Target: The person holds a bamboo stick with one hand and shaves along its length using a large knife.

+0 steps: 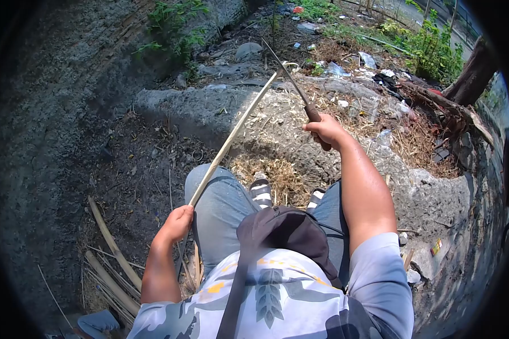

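Outdoors, on bare dark earth beside a rough concrete ledge (220, 107), with dry straw-coloured shavings (277, 175) scattered over the ground and litter and green weeds further back. The view looks down on a seated person's own knees in blue jeans, striped footwear just beyond them, and a dark bag across the chest.

The left hand (176, 223) is low, near the left knee, its fingers closed round the near end of a long, thin, pale bamboo strip (232, 138). The strip slants up and away from the body, its far end raised over the ledge.

The right hand (322, 131) is lifted higher and further out, fingers wrapped tightly round the brown handle of a long knife (293, 82). The narrow blade points up and to the left and crosses the strip near its far tip; whether the edge touches the strip cannot be told. Holding the strip angled away from the body seems to keep the blade's path clear of the legs.

More bamboo strips (110, 265) lie in a loose bundle on the ground just beside the left arm.
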Action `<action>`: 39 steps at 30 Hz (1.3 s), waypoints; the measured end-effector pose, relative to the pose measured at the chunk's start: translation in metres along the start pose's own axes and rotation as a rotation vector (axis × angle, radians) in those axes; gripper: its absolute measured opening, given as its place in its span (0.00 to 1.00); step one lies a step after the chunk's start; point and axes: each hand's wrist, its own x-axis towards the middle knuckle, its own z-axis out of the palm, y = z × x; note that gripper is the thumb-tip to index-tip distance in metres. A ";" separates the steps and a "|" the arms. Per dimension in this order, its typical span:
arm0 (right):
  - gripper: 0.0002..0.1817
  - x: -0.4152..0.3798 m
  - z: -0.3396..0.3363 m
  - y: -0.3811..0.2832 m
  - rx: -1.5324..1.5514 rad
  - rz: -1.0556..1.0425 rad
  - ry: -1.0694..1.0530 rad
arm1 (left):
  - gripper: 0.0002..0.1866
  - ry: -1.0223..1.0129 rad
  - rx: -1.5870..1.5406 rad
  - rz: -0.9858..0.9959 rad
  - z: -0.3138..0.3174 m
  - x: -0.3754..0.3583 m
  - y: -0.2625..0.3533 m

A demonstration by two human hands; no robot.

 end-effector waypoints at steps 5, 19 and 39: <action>0.14 -0.010 0.004 -0.007 -0.334 -0.088 0.024 | 0.25 -0.016 -0.037 -0.088 -0.003 0.000 0.008; 0.13 -0.023 -0.003 -0.023 -0.857 -0.087 0.468 | 0.25 0.098 0.134 0.115 0.004 0.005 -0.021; 0.08 -0.052 0.045 -0.049 -1.179 -0.519 0.086 | 0.23 -0.035 0.033 -0.079 -0.005 0.006 0.005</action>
